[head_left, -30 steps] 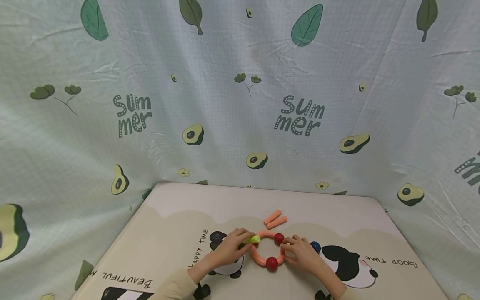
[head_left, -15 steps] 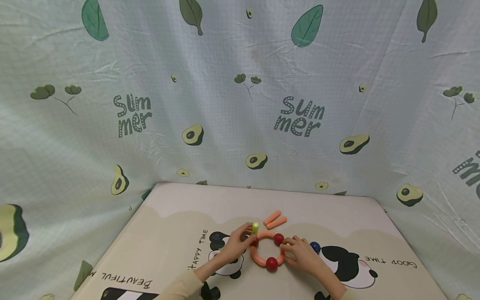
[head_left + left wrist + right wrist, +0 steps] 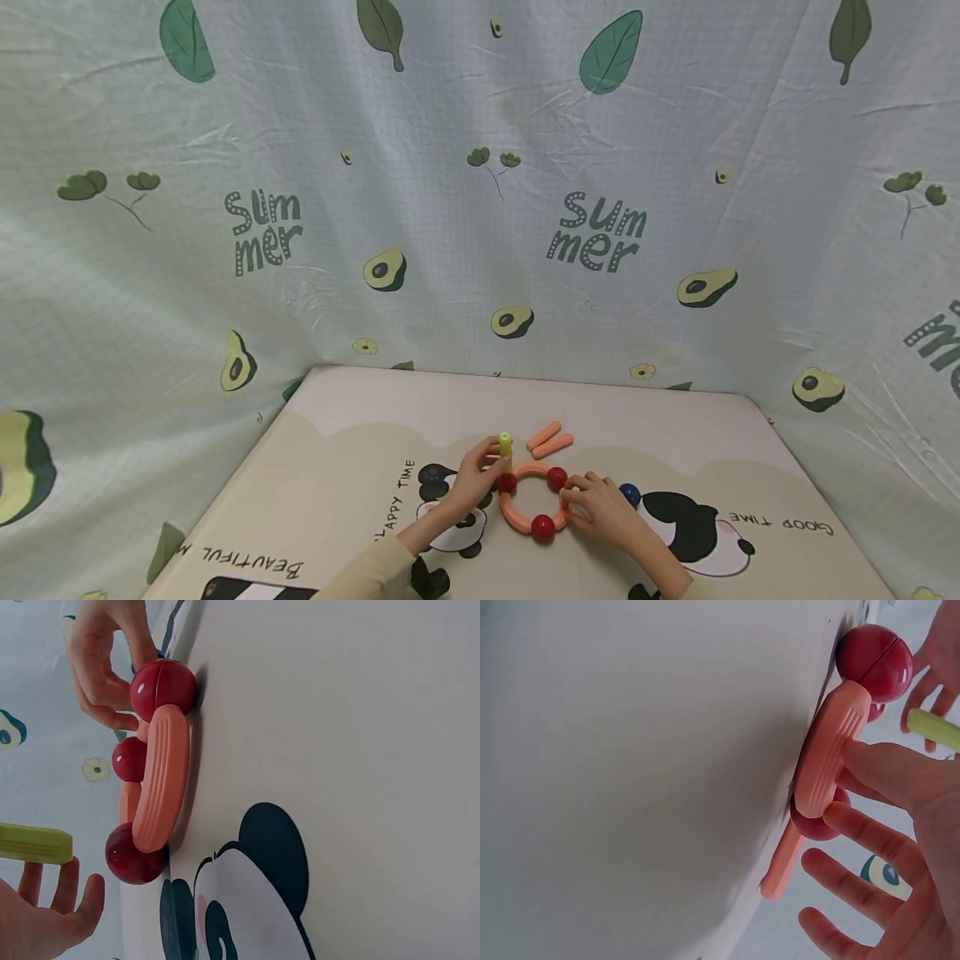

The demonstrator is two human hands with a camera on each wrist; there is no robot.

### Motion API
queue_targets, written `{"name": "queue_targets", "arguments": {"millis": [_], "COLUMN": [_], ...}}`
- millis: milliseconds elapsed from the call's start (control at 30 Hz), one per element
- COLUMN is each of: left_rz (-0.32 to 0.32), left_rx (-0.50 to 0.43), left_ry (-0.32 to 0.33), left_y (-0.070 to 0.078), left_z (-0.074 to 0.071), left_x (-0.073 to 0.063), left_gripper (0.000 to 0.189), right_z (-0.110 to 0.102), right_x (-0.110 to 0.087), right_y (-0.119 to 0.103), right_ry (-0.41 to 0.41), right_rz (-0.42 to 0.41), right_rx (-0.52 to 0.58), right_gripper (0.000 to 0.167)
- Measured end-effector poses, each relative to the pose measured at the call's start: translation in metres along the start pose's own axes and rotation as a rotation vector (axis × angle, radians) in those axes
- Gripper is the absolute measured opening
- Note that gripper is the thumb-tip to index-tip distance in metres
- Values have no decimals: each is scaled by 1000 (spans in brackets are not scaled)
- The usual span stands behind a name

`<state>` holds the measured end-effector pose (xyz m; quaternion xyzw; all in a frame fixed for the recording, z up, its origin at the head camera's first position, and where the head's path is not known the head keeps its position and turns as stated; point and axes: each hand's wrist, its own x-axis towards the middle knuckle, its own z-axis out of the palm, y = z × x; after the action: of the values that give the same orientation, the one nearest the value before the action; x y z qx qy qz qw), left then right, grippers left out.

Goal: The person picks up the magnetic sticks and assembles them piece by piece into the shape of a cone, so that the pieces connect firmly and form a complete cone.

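Note:
Red balls and curved orange rods form a ring on the table, with one red ball (image 3: 507, 483) at its left, another (image 3: 557, 478) at the upper right and a third (image 3: 543, 528) at the front. My left hand (image 3: 471, 482) pinches a yellow-green rod (image 3: 34, 844) between thumb and fingers, upright close over the left ball in the head view. On the ring's right side, the thumb and index finger of my right hand (image 3: 600, 507) pinch a curved orange rod (image 3: 831, 750); its other fingers are spread.
Two straight orange rods (image 3: 553, 447) lie behind the ring. A blue ball (image 3: 630, 494) sits to the right, beyond my right hand. The table top (image 3: 420, 400) bears panda prints, and a patterned curtain (image 3: 450, 208) hangs behind it.
The yellow-green rod has swung from nearly lying flat to upright, and my left hand has lifted it slightly, uncovering the left red ball. The right hand and ring stay put.

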<state>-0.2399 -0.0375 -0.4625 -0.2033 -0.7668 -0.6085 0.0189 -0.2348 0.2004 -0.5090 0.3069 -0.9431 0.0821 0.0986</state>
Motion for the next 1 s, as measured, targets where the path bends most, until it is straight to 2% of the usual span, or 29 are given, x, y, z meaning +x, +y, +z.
{"name": "queue_targets", "arguments": {"millis": [233,433,533,767,1000], "left_rz": [-52,-42,-47,-51,-57], "left_rx": [-26,-19,-37,-47,-26], "left_ry": [-17,-31,-37,-20,-22], "left_y": [-4,-4,-12,-41,-45], "left_z": [0,2,5,9,9], "left_x": [1,1,0,7,7], "left_gripper": [28,27,27,28,31], "right_z": [-1,1,2,3,2], "right_x": [1,2,1,0,1], "right_y": [0,1,1,0,0], "right_ry": [-8,9,18,16,-9], "right_rz": [12,0,-10,10,28], "right_rx": [6,-4,-16,-3,9], "right_gripper": [14,14,14,11,13]}}
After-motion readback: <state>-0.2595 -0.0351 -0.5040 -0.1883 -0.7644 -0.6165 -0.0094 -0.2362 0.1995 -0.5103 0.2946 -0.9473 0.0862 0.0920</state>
